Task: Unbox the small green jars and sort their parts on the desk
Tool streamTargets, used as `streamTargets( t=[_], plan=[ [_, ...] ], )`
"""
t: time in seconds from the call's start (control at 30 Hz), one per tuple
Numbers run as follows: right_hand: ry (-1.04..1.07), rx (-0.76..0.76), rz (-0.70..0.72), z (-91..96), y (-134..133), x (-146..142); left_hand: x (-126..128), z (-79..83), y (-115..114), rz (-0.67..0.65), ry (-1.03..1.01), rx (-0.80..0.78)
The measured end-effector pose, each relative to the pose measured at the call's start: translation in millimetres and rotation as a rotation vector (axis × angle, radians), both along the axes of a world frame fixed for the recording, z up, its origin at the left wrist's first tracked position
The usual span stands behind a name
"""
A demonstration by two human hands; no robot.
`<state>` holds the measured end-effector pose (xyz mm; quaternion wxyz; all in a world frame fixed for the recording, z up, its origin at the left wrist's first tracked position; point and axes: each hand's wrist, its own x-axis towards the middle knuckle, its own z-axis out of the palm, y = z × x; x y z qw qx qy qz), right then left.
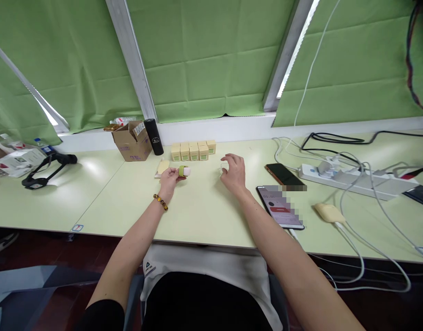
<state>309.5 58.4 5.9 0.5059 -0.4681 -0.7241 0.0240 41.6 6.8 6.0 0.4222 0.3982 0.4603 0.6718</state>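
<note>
My left hand (168,179), with a beaded bracelet at the wrist, is closed on a small pale block with a green band (183,171). The block lies sideways in the fingertips, just above the table. Behind that hand are a pale yellow flat piece (163,166) and some pinkish-white material, partly hidden. My right hand (234,174) is curled, with thumb and forefinger around a small clear piece (222,168) whose exact kind I cannot make out. Several small tan boxes with green labels (194,151) stand in a row beyond both hands.
A cardboard box (133,143) and a black bottle (154,137) stand at the back left. Right of my right arm lie two phones, one with a lit screen (279,207), a cream charger (329,213), a white power strip (356,180) and loose cables. A black headset-like frame (47,170) rests far left.
</note>
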Motion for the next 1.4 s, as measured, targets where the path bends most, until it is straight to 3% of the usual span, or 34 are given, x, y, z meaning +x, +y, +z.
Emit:
streamTargets(
  t=[0.2,0.37,0.53,0.83,1.1,1.27,1.4],
  plan=[
    [-0.025,0.146,0.325,2.8,-34.1,-37.7,2.1,1.5,-3.6,-0.107,-0.06,-0.036],
    [0.218,-0.103,0.438,-7.4,-49.8,-67.4,5.2,1.7,-4.9,-0.119,-0.015,0.047],
    [0.381,-0.255,0.495,-6.1,-52.6,-74.5,14.6,-1.0,-6.0,-0.076,0.124,0.132],
    [0.405,-0.199,0.485,-5.0,-57.6,-75.6,28.1,-2.9,-10.6,-0.046,0.363,0.296],
    [0.05,0.005,0.317,-9.1,-46.6,-62.8,23.9,8.9,-28.0,-0.034,0.633,0.395],
    [-0.114,0.132,0.245,-4.6,-48.7,-57.6,24.0,3.5,-27.0,0.027,0.9,0.462],
    [-0.207,0.202,0.228,-5.6,-47.3,-56.8,24.8,-0.5,-25.7,0.016,0.93,0.452]
  ],
)
